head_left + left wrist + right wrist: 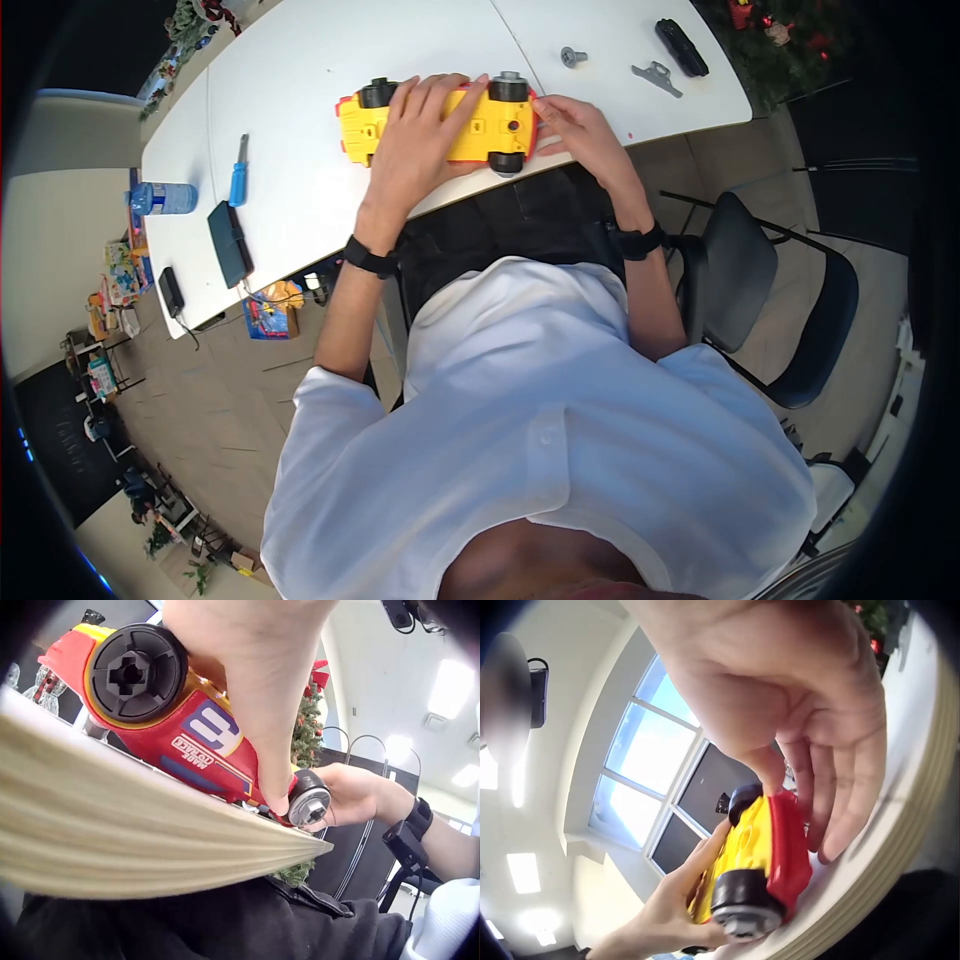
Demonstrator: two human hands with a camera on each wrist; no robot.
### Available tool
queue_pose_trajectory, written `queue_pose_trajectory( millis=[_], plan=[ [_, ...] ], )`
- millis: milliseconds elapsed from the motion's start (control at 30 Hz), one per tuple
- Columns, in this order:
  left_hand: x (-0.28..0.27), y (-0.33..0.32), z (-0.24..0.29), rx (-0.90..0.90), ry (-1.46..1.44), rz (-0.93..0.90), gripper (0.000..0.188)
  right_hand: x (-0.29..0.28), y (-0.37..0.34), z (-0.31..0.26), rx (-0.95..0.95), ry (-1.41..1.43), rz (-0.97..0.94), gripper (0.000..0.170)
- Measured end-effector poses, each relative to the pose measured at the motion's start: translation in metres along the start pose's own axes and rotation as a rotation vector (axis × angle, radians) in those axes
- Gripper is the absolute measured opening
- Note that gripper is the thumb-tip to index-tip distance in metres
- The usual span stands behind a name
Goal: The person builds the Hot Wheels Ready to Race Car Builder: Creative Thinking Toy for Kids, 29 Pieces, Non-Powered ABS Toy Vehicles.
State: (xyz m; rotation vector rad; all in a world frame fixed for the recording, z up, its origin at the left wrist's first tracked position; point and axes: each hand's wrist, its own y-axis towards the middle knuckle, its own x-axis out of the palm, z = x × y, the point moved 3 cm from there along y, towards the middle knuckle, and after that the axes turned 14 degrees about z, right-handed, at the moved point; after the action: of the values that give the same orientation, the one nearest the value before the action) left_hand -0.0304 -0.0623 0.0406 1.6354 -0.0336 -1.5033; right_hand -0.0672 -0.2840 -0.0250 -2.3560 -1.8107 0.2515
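Note:
A toy car (480,127) lies wheels-up near the table's front edge, its yellow underside facing up and its red body below. My left hand (425,130) grips it across the middle, fingers over the underside. In the left wrist view the left thumb presses the red side beside a wheel (309,806) with a grey hub; the larger wheel (137,673) shows a bare black hub. My right hand (588,140) is at the car's right end. In the right wrist view its thumb touches the red end (789,851), and the relaxed fingers lie alongside.
A grey toy bolt (573,57), a grey toy wrench (657,77) and a black oblong object (682,47) lie at the far right of the white table (290,75). Leftward are a blue-handled screwdriver (239,180), a bottle (165,198) and a dark phone-like slab (229,243).

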Motion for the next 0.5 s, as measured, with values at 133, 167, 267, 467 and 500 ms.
queue_pose_trajectory(
  millis=[133, 167, 267, 467, 500],
  plan=[
    [-0.006, -0.002, -0.007, -0.002, 0.028, -0.009, 0.101, -0.058, 0.019, -0.017, -0.536, -0.663, 0.461, 0.030],
    [-0.008, -0.004, -0.008, -0.012, 0.041, -0.016, 0.100, -0.073, 0.024, -0.021, -0.715, -0.928, 0.628, 0.035],
    [-0.010, -0.007, -0.010, -0.071, 0.041, -0.020, 0.101, -0.103, 0.033, -0.017, -0.634, -1.235, 0.843, 0.044],
    [-0.012, -0.012, -0.010, -0.088, 0.009, 0.010, 0.102, -0.117, 0.043, -0.004, -0.650, -1.183, 0.657, 0.039],
    [-0.010, -0.013, -0.011, -0.080, 0.008, 0.011, 0.102, -0.115, 0.040, -0.006, -0.636, -1.127, 0.614, 0.032]
  ],
)
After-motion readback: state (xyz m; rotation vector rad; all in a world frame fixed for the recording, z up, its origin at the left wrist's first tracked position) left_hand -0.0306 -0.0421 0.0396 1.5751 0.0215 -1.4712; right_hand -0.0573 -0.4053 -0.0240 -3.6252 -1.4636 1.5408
